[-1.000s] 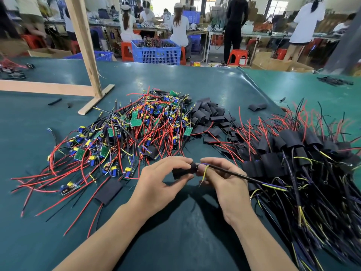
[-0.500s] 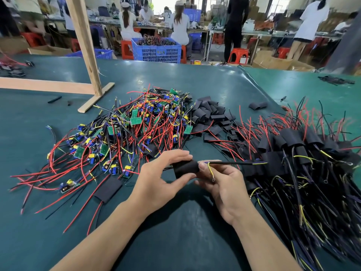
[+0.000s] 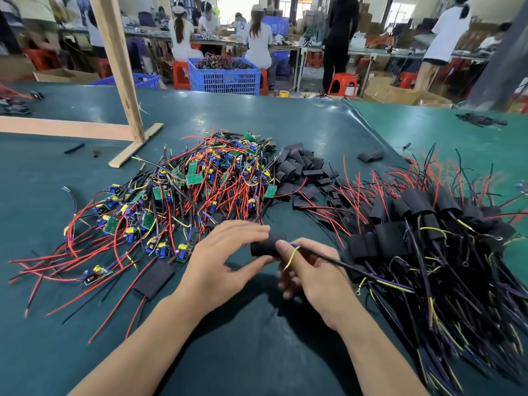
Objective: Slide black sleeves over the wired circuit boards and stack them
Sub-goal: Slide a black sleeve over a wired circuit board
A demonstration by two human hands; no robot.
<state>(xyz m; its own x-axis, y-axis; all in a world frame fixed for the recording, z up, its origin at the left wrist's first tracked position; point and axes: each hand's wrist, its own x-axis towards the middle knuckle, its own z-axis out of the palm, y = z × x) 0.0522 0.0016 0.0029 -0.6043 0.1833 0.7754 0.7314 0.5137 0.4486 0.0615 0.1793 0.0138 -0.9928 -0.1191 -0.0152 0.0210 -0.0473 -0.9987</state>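
While our left hand [image 3: 225, 264] steadies the black sleeve [image 3: 266, 247] with loosely spread fingers above the table [image 3: 257, 352], our right hand [image 3: 310, 277] pinches its wires [image 3: 328, 258] beside it.

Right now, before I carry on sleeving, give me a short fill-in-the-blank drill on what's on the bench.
1. The black sleeve in the hands has a thin wire of ____ colour hanging from its right end.
2. The pile of bare circuit boards lies to the ____ of the loose sleeves.
3. The finished sleeved boards are stacked on the person's ____ side.
4. The right hand pinches the sleeve's ____ end.

Missing words: yellow; left; right; right
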